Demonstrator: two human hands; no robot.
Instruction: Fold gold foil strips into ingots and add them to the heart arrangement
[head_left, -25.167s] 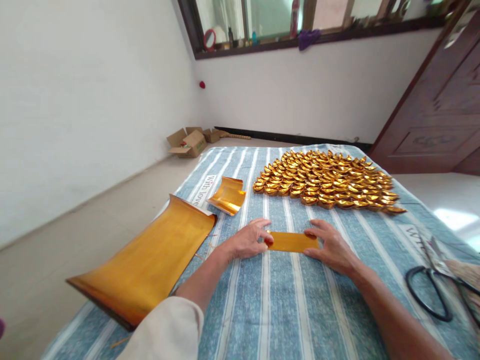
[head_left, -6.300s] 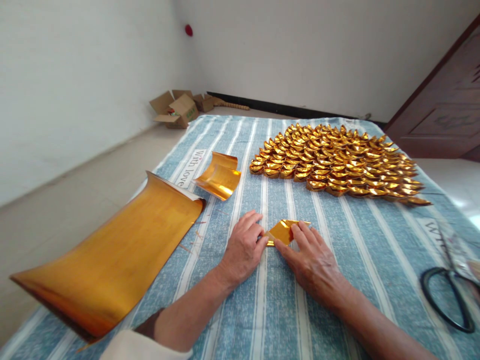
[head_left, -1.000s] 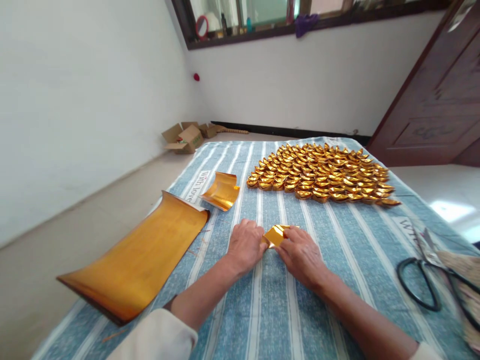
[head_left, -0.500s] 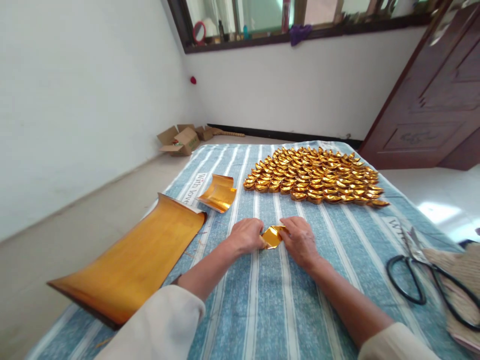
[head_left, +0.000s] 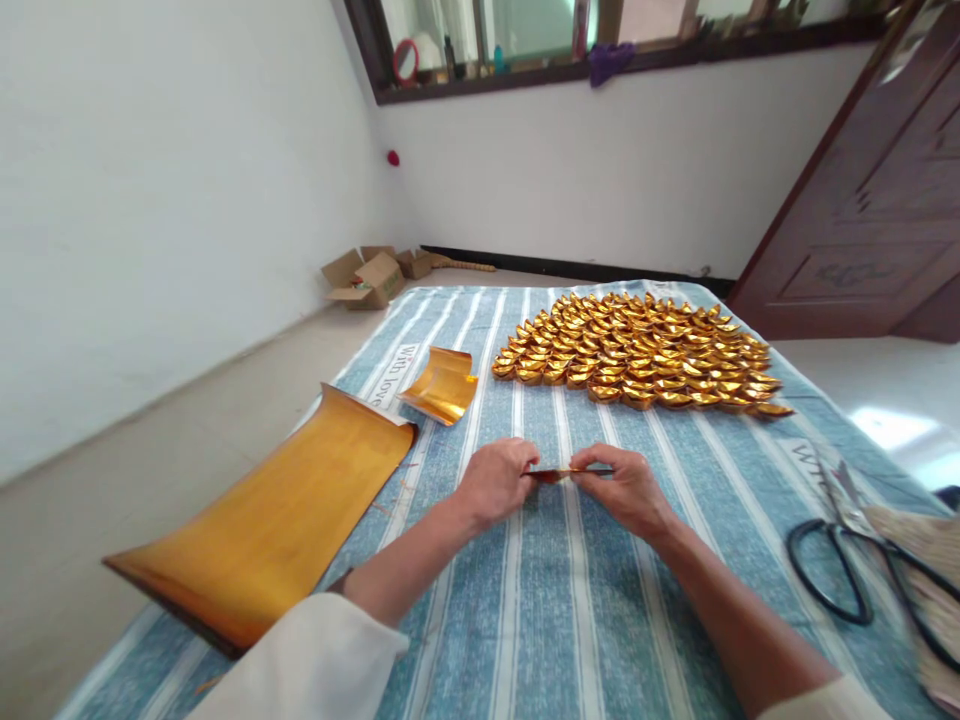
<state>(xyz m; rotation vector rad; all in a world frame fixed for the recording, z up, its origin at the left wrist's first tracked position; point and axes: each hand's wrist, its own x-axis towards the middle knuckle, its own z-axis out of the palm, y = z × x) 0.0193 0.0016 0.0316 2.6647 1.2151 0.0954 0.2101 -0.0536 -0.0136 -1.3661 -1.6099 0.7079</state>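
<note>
Between my two hands is a small folded piece of gold foil paper (head_left: 553, 476), seen nearly edge-on as a thin strip. My left hand (head_left: 496, 482) pinches its left end, with the fingers curled. My right hand (head_left: 624, 488) grips the right end between thumb and fingers. Beyond them, many folded gold paper ingots (head_left: 637, 350) stand packed in rows. To the left lie a few curved smaller gold sheets (head_left: 442, 386) and a large stack of gold foil paper (head_left: 262, 520) with curled ends.
A blue and white striped cloth (head_left: 480, 620) covers the table. Black-handled scissors (head_left: 844, 560) lie at the right beside a beige knitted item (head_left: 915, 545). An open cardboard box (head_left: 367, 280) sits on the floor behind. A brown wooden door (head_left: 847, 230) stands at the far right.
The folded gold paper has tipped from showing its flat face to nearly edge-on. My right hand has shifted slightly right and changed to a thumb-and-finger pinch. The view has swung slightly left.
</note>
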